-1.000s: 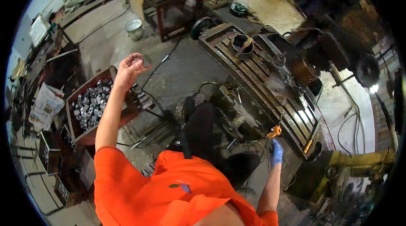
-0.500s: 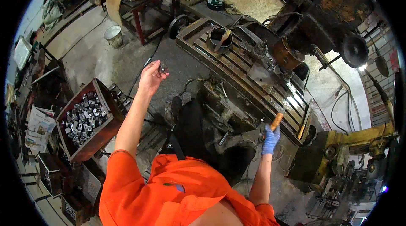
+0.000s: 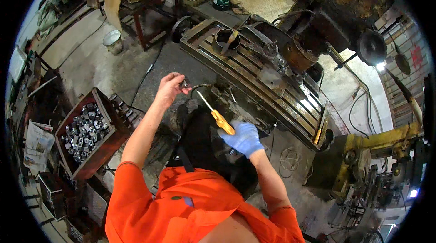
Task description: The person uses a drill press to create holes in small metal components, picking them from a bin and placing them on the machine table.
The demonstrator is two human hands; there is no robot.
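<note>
My bare left hand [image 3: 168, 89] pinches a small dark metal part [image 3: 185, 84] between thumb and fingers; the fingers partly cover it. My right hand [image 3: 243, 139], in a blue glove, is closed round the yellow handle of a slim metal-shafted hand tool [image 3: 221, 121]. Its shaft points up and left, with the tip a short way below the metal part and apart from it. Whether it is a file or a screwdriver I cannot tell. On my left, a reddish-brown crate [image 3: 105, 148] holds a heap of small metal blocks [image 3: 85, 130].
A slotted machine table [image 3: 254, 71] runs diagonally ahead, carrying a pot [image 3: 225, 43] with a brush. Another yellow-handled tool [image 3: 317, 136] lies at its right end. A white bucket [image 3: 113, 42] stands on the floor at far left. Several dark bins [image 3: 52, 193] sit at lower left.
The gloved right hand has swung left and inward with the yellow-handled tool, whose shaft now shows plainly. The left hand has shifted slightly right and down, still pinching the metal part.
</note>
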